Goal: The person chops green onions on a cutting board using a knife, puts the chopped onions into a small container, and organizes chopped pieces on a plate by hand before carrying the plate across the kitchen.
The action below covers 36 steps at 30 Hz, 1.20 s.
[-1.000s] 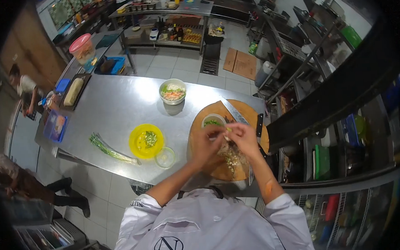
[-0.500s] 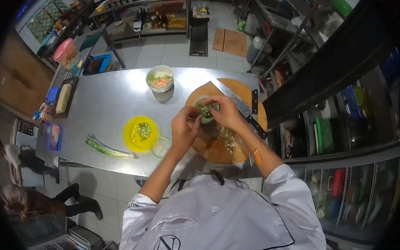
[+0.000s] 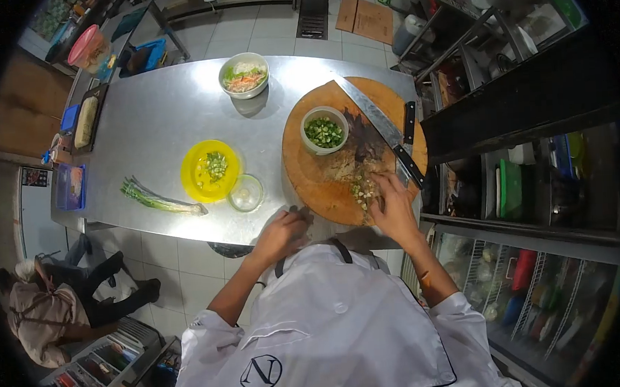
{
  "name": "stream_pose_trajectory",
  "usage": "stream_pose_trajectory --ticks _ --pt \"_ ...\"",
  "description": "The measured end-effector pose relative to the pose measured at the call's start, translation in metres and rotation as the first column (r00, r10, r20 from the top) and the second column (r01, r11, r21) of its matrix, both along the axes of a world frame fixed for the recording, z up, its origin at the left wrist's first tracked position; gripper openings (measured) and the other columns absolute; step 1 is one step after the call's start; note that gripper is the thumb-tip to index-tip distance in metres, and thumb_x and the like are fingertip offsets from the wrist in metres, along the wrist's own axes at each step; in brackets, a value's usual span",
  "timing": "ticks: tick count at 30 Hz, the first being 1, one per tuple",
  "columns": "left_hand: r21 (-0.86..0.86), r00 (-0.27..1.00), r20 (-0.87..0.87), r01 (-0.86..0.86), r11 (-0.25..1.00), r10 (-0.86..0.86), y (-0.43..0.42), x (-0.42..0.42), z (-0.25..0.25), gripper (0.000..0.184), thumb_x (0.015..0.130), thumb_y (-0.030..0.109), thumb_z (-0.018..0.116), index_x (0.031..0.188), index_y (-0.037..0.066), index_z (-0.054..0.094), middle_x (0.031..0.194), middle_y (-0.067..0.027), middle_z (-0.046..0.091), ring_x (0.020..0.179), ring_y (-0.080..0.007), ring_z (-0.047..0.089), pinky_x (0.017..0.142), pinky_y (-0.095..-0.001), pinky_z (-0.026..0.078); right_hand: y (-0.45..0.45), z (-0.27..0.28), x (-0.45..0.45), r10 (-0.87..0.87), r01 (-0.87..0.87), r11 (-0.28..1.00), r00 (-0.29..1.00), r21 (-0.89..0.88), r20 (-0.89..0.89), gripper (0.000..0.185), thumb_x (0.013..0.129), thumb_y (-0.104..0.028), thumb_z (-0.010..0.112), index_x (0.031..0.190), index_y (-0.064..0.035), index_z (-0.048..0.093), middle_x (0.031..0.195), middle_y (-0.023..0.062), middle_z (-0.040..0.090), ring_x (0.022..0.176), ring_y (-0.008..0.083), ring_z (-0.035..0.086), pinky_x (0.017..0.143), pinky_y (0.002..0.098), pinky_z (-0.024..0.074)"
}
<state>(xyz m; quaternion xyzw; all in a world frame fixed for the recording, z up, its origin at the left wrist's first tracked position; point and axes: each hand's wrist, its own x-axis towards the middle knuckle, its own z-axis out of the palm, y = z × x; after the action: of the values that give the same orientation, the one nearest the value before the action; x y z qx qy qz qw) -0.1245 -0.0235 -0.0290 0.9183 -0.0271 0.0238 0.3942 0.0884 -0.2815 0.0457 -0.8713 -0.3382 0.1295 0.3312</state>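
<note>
On the right part of the steel table lies a round wooden board [image 3: 320, 186]. A tub of chopped greens [image 3: 323, 132] stands on it, and a large knife [image 3: 372, 113] lies beside dark leafy scraps. My right hand [image 3: 396, 206] touches the board's lower right, its fingers spread next to pale chopped bits [image 3: 363, 191]. My left hand [image 3: 284, 235] hovers at the table's front edge with curled fingers; whether it holds anything is hidden. Left of the board are a yellow plate with chopped pieces [image 3: 211, 170], a round clear lid [image 3: 245, 193] and spring onions [image 3: 159, 199].
A bowl of shredded vegetables [image 3: 244, 76] stands near the table's far edge. At the left end are a dark tray [image 3: 88, 124] and a blue container [image 3: 70, 187]. Another person [image 3: 46, 316] is at the lower left. Shelves stand at the right.
Both hands have left the tub of greens. The right came down to the chopped bits, the left back to the table's front edge. The camera view has shifted.
</note>
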Motion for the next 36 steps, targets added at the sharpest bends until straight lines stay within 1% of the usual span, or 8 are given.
stream_pose_trajectory --ticks 5,15,20,25,28,30,32,36 --pt "0.107 0.996 -0.040 0.078 0.991 -0.074 -0.013 0.006 -0.012 0.035 0.087 0.017 0.082 0.121 0.011 0.076 0.120 -0.0052 0.067 0.116 -0.0304 0.062 0.101 -0.0413 0.056 0.009 0.003 -0.014 -0.001 0.013 0.995 0.993 -0.097 0.115 0.073 0.085 -0.004 0.072 0.154 0.0057 0.051 0.145 0.0263 0.051 0.133 0.0477 0.052 0.114 0.0512 0.0469" --pt "0.124 0.985 -0.070 0.165 0.978 -0.158 -0.033 0.007 -0.049 0.016 0.095 0.012 0.070 0.110 0.008 0.070 0.112 -0.0128 0.062 0.115 -0.0341 0.061 0.099 -0.0438 0.055 0.012 -0.029 -0.016 0.055 -0.058 0.998 0.993 0.020 0.108 0.068 0.087 -0.023 0.087 0.143 0.0046 0.063 0.145 0.0239 0.054 0.133 0.0442 0.055 0.111 0.0497 0.0497" --pt "0.166 0.989 -0.032 0.144 0.976 -0.141 -0.033 0.005 -0.056 0.022 0.092 0.014 0.074 0.110 0.005 0.069 0.109 -0.0147 0.062 0.112 -0.0347 0.062 0.096 -0.0465 0.054 0.002 0.006 -0.025 -0.037 0.033 0.998 0.994 0.048 0.104 0.059 0.088 -0.003 0.074 0.145 0.0043 0.060 0.139 0.0237 0.055 0.131 0.0446 0.057 0.110 0.0491 0.0500" --pt "-0.237 0.945 0.021 -0.314 0.919 0.328 -0.034 0.006 -0.011 0.012 0.088 0.000 0.077 0.096 0.001 0.068 0.093 -0.0130 0.066 0.080 -0.0278 0.068 0.075 -0.0385 0.057 -0.008 -0.014 -0.036 -0.116 0.116 0.993 0.990 0.007 0.081 0.058 0.086 0.007 0.065 0.143 0.0041 0.059 0.131 0.0236 0.056 0.125 0.0447 0.058 0.106 0.0514 0.0503" --pt "-0.298 0.904 0.136 -0.352 0.887 0.405 -0.035 0.023 0.021 0.017 0.087 -0.002 0.080 0.101 0.002 0.072 0.097 -0.0138 0.070 0.078 -0.0286 0.072 0.072 -0.0386 0.059 0.001 -0.031 -0.044 -0.163 0.158 0.985 0.984 0.065 0.073 0.053 0.087 0.009 0.063 0.140 0.0037 0.060 0.127 0.0239 0.057 0.124 0.0446 0.059 0.104 0.0526 0.0503" --pt "-0.298 0.907 0.132 -0.349 0.888 0.401 -0.038 0.042 0.029 0.017 0.088 -0.002 0.081 0.103 0.001 0.073 0.099 -0.0125 0.070 0.075 -0.0256 0.073 0.072 -0.0370 0.058 0.012 -0.033 -0.047 -0.177 0.170 0.981 0.982 0.092 0.062 0.050 0.087 0.009 0.062 0.137 0.0035 0.062 0.126 0.0243 0.058 0.123 0.0446 0.059 0.102 0.0529 0.0503" --pt "-0.304 0.923 0.143 -0.301 0.904 0.356 -0.042 0.063 0.030 0.016 0.090 -0.002 0.081 0.103 0.001 0.072 0.096 -0.0126 0.072 0.080 -0.0257 0.075 0.072 -0.0356 0.059 0.020 -0.028 -0.048 -0.140 0.220 0.955 0.924 0.197 -0.355 0.048 0.088 0.010 0.061 0.135 0.0028 0.064 0.124 0.0252 0.060 0.122 0.0456 0.059 0.102 0.0517 0.0506" --pt "-0.217 0.944 0.082 -0.295 0.931 0.319 -0.050 0.087 0.036 0.016 0.095 0.001 0.079 0.110 0.002 0.073 0.101 -0.0150 0.073 0.087 -0.0301 0.079 0.074 -0.0383 0.061 0.018 -0.023 -0.035 -0.217 0.294 0.937 0.914 0.189 -0.343 0.046 0.088 0.009 0.061 0.133 0.0041 0.066 0.126 0.0260 0.061 0.124 0.0465 0.058 0.105 0.0511 0.0500"
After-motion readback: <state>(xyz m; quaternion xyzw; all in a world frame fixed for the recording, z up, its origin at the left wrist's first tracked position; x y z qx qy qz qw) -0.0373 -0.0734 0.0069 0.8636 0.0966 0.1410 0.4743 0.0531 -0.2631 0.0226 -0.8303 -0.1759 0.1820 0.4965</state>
